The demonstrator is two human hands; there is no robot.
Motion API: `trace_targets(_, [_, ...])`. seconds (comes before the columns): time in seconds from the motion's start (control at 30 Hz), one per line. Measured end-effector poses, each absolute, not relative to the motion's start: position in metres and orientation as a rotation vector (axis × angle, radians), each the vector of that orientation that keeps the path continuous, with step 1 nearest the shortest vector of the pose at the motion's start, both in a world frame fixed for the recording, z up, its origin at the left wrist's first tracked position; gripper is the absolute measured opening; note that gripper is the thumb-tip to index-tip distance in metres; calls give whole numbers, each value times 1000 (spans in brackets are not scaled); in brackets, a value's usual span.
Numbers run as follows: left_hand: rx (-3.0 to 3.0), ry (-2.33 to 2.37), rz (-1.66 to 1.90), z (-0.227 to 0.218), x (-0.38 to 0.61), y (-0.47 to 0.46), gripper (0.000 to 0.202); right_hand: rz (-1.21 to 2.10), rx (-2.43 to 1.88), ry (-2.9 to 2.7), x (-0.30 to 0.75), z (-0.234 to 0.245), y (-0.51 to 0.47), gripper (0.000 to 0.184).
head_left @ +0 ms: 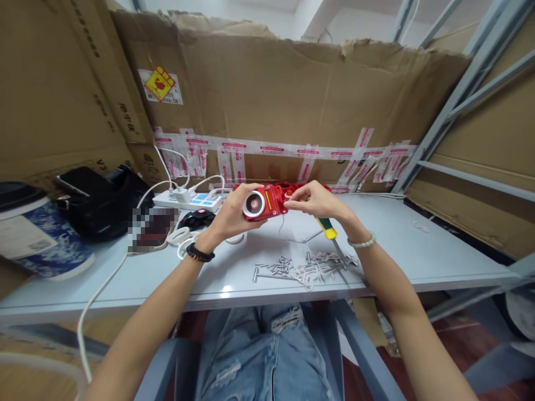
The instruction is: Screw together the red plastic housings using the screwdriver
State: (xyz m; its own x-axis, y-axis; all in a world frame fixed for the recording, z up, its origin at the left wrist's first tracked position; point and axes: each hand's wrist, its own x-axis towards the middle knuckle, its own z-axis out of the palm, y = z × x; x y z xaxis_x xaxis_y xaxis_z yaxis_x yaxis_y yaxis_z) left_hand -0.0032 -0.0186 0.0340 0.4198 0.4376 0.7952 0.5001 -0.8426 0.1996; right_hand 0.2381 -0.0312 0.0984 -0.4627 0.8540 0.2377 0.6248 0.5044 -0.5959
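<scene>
Our left hand [228, 214] clamps the red housing [267, 203] off the table [418, 250] for access. Our right hand [317, 200] clasps the screwdriver [328, 227], fingertips steadying the housing. Screws [301, 267] are piled within reach.

pale table [418, 245] with screw pile [301, 266], power strip [188, 201], black bag [104, 209], blue-white tub [37, 239]

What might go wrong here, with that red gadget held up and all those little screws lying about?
The red device is gripped in mid-air by the left hand and only pinched by the right hand; a slip might drop it on the table. The right hand also carries a screwdriver, which may slide out. The loose screws lie near the table's front edge and might be knocked off.
</scene>
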Motion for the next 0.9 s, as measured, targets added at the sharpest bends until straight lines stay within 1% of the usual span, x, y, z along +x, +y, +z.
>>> trace_targets(0.1, [-2565,-833,-1382,34,-2,-19,64,581,-1244,-2246,235,96,-31,35])
trace_targets(0.27, [-2574,-870,-1313,35,-1,-20,61,530,-1236,-2267,235,90,-30,27])
trace_targets(0.43, [-2626,-937,-1274,37,1,-23,61,296,-1288,-2338,233,85,-34,18])
trace_targets(0.57, [-2699,-958,-1230,37,-1,-22,64,46,-1356,-2404,231,91,-42,9])
trace_targets(0.73, [-2730,-1046,-1152,36,-9,-16,67,-230,-1584,-2506,239,102,-42,9])
trace_targets(0.8, [-2731,-1069,-1139,36,-11,-15,67,-273,-1693,-2609,245,102,-35,11])
trace_targets(0.83, [-2731,-1079,-1125,36,-11,-15,66,-247,-1722,-2686,248,100,-31,17])
trace_targets(0.9, [-2737,-1088,-1089,36,-10,-16,65,-164,-1729,-2829,252,93,-21,36])
